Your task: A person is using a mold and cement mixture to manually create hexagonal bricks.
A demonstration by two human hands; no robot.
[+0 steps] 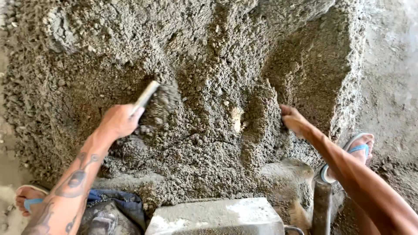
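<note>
No packages, labels, signs or screens — none in view.

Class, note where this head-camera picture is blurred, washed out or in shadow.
Head view: motion blur smears the grey trowel blade held by the left hand; glare washes out the pale concrete floor top right; the damp grey mortar heap carries a shadowed hollow by the right hand.

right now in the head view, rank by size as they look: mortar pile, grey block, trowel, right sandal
1. mortar pile
2. grey block
3 and 4. right sandal and trowel: look alike, both partly hidden, so no ranking.
</note>
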